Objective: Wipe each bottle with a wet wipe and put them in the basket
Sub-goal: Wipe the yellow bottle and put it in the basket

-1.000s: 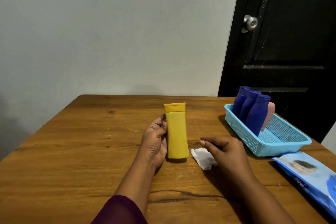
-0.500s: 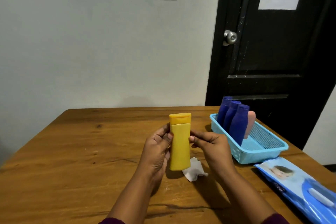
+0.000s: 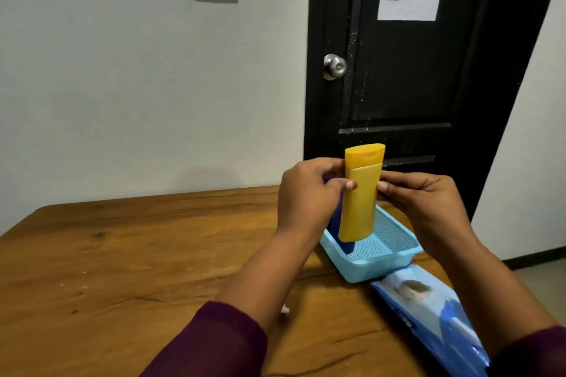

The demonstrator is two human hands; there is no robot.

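A yellow bottle (image 3: 360, 196) with its cap up hangs in the air above the near end of the light blue basket (image 3: 386, 257). My left hand (image 3: 309, 196) grips its left side and my right hand (image 3: 428, 202) pinches its right side. Behind the yellow bottle, a dark blue bottle (image 3: 337, 223) shows partly in the basket; the other bottles there are hidden by my hands. The used wipe shows only as a small white scrap (image 3: 284, 310) under my left forearm.
A blue pack of wet wipes (image 3: 428, 315) lies on the wooden table (image 3: 122, 254) just in front of the basket, near the right edge. A black door with a metal knob (image 3: 334, 66) stands behind the table.
Both hands lifted the yellow bottle off the table and carried it right, over the basket. My right hand left the wipe on the table and took hold of the bottle.
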